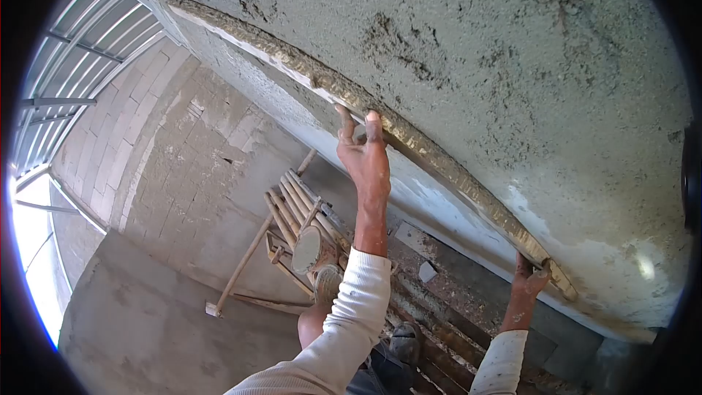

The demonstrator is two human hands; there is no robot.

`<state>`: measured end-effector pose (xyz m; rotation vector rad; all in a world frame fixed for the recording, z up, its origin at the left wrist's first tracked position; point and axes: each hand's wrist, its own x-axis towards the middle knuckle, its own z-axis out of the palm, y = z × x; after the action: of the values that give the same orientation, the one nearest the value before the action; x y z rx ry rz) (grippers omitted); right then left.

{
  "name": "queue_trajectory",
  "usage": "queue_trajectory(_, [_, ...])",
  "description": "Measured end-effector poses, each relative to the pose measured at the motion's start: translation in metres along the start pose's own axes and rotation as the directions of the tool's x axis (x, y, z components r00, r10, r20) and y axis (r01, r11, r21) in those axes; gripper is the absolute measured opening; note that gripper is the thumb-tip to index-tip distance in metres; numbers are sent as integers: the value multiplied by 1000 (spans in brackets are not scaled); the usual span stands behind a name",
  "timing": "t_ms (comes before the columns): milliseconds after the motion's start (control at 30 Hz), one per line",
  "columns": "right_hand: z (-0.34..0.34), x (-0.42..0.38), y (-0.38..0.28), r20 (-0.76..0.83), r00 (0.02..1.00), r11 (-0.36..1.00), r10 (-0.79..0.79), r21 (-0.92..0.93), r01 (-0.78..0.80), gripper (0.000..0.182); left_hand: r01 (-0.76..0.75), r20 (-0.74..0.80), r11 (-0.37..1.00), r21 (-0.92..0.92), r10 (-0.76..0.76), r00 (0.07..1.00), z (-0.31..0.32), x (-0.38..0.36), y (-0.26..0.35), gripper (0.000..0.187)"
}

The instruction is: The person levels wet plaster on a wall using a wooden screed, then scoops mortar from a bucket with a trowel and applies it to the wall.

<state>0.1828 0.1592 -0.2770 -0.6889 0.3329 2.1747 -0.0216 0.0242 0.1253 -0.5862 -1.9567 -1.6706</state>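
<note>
A long, plaster-caked straightedge (453, 179) lies slantwise against the wet grey plaster wall (504, 66). Near its middle, my left hand (363, 161) grips its lower edge, with the thumb and fingertips on the edge. Close to the lower right end, my right hand (526, 285) is closed around the same straightedge, its fingers partly hidden behind it. Mortar clings along the upper side of the straightedge. Above it the plaster is rough, with dark pits and gouges.
Below me are scaffold planks (439, 355) spattered with mortar, where my shoe (404, 342) rests. A bucket (307, 250) of grey mix stands beside a wooden pole frame (292, 208). Behind are a block wall (175, 168) and a metal roof (88, 44).
</note>
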Motion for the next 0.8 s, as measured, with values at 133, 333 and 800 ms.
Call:
queue_trajectory(133, [-63,45,-53,60,998,999,-10,-50,13,59,-19,61,951,309,0,998,28,-67,15,84])
queue_trajectory(333, [-90,65,-49,-14,1000,998,-23,-61,22,60,-108,79,935,337,87,993,36,-94,12,85])
queue_trajectory(800, [-144,106,-45,193,978,997,80,-23,-77,60,-234,76,880,413,223,972,47,-108,15,79])
